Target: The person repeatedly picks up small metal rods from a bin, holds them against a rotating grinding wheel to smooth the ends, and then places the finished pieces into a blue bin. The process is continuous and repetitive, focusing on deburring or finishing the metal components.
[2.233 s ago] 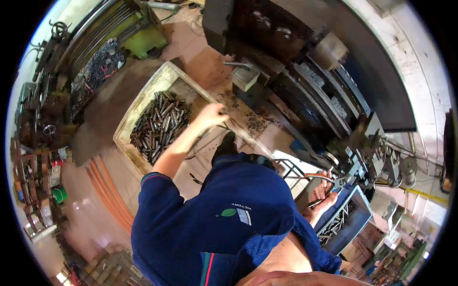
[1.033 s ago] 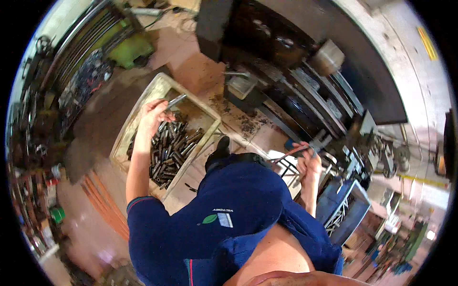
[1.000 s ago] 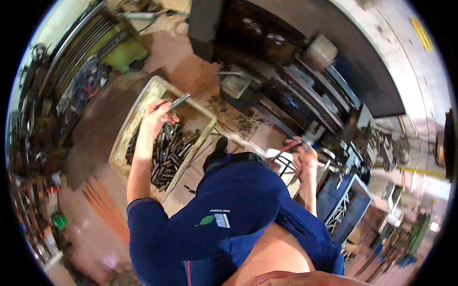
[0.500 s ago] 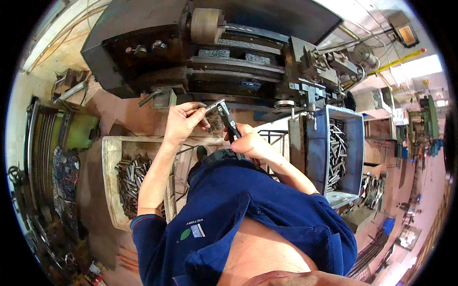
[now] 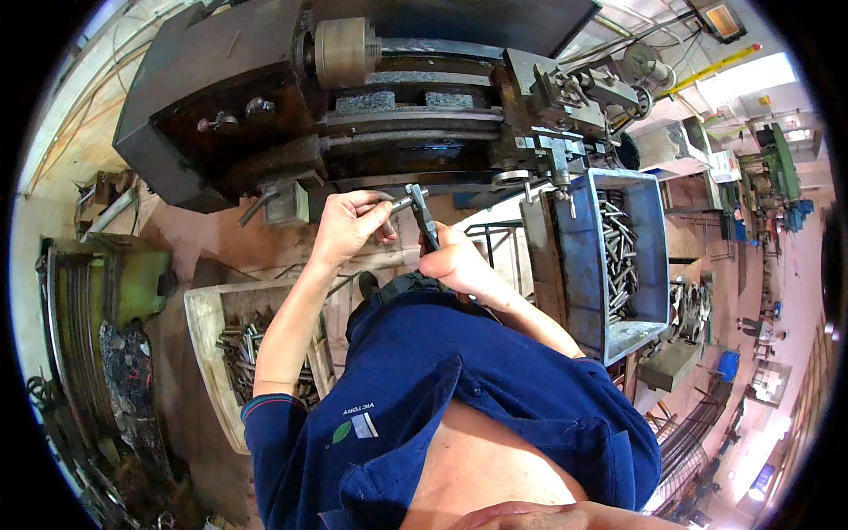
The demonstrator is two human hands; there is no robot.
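My left hand (image 5: 352, 228) is closed around a short metal rod (image 5: 403, 203), pinched between thumb and fingers so that its end points right. A slim metal tool with a dark body (image 5: 422, 215) is in the grip of my right hand (image 5: 454, 260). The tool's head crosses the rod close to its free end and seems to touch it. Whether it is a caliper or pliers I cannot tell. Both hands are in front of my waist, on the near side of a dark lathe (image 5: 402, 132).
A pale bin (image 5: 208, 336) of short metal rods stands at my left, partly behind my forearm. At the right is a blue bin (image 5: 651, 256) with many more rods. The lathe's chuck (image 5: 344, 53) looks blurred. Green machinery (image 5: 124, 283) stands at far left.
The view has shifted, so the lathe and blue bin appear farther left. My hands stay close together; the tool's head now lies across the rod nearer its end.
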